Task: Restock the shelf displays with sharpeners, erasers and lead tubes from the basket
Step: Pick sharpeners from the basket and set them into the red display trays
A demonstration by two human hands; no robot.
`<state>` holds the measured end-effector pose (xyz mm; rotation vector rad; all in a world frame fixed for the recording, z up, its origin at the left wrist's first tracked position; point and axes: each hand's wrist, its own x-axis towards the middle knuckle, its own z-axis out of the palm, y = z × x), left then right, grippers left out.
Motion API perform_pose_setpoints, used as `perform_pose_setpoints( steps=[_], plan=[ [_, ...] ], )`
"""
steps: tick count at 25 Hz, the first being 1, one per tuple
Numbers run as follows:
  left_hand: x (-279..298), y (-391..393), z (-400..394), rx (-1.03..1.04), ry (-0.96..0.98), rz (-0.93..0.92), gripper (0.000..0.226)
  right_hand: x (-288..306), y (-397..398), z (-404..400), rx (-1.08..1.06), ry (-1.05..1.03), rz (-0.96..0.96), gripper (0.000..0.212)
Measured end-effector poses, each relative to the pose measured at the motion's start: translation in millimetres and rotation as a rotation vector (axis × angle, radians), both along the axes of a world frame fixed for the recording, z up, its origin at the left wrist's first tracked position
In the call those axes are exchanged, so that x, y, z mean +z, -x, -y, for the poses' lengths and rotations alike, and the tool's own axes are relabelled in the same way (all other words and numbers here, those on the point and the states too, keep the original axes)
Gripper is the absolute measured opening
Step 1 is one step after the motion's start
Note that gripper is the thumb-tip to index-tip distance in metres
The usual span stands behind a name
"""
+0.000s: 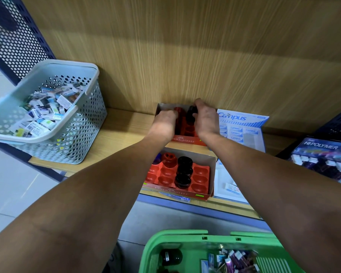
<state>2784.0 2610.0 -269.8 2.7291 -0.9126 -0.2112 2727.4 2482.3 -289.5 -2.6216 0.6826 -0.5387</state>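
Wooden shelf: your right hand grips an upright black round sharpener above the red tray; left hand, just beside, curls around a red sharpener.

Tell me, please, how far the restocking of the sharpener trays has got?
Partly done. The front tray holds five sharpeners, with many cups empty. The right hand grips a black sharpener over the rear tray; the left hand is at a red one. The green basket still holds stock.

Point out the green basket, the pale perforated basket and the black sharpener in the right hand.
green basket (177,236): head view, on its near top rim.
pale perforated basket (91,123): head view, on its right side wall.
black sharpener (191,113): head view, on its dark body beside the fingers.
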Motion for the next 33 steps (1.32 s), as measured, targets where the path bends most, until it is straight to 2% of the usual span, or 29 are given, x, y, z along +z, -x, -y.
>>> perform_pose_setpoints(
  steps=[8, 12, 22, 26, 33],
  plan=[
    [-0.5, 3.6, 0.4, -0.036, -0.079, 0.07, 0.032, 10.2, -8.5, 2.1, 0.108, 0.073, -0.088, 0.024],
    [0.8, 0.7, 3.1, -0.027, -0.09, 0.033, 0.03, 10.7, -10.4, 5.2, 0.093, -0.029, -0.058, 0.019],
    [-0.4, -5.4, 6.4, -0.029, -0.127, 0.027, 0.034, 12.7, -8.7, 12.6, 0.078, -0.163, -0.025, 0.023],
    [0.4, -5.2, 6.2, -0.023, -0.115, 0.032, 0.035, 12.7, -8.9, 15.2, 0.013, -0.258, 0.009, 0.021],
    [-1.9, -6.0, 8.2, -0.032, -0.176, 0.033, 0.033, 3.2, -5.7, 14.5, 0.035, -0.075, -0.119, 0.029]
  ],
)
